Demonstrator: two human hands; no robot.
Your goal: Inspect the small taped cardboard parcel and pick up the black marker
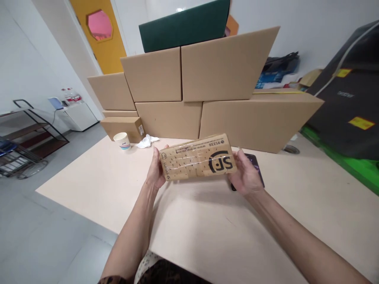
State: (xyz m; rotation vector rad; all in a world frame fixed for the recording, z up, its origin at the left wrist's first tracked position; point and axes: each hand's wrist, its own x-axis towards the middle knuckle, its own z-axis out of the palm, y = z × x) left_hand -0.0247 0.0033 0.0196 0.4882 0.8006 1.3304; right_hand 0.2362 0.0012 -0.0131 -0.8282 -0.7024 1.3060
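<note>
A brown cardboard parcel box [192,161] with black SF print and clear tape is held up over the pale table [189,232], slightly tilted. My left hand [156,169] grips its left end, and my right hand [247,173] grips the right end. Both sets of fingers are partly hidden behind the box. Under and beyond my right hand lies a dark flat device [258,167], mostly covered, so its kind is unclear.
Large cardboard boxes [168,118] are stacked along the table's far side, topped by a dark green box [186,25]. A paper cup [122,140], crumpled tissue [146,141] and smaller carton [121,128] sit at back left. A black cart [38,126] stands on the floor.
</note>
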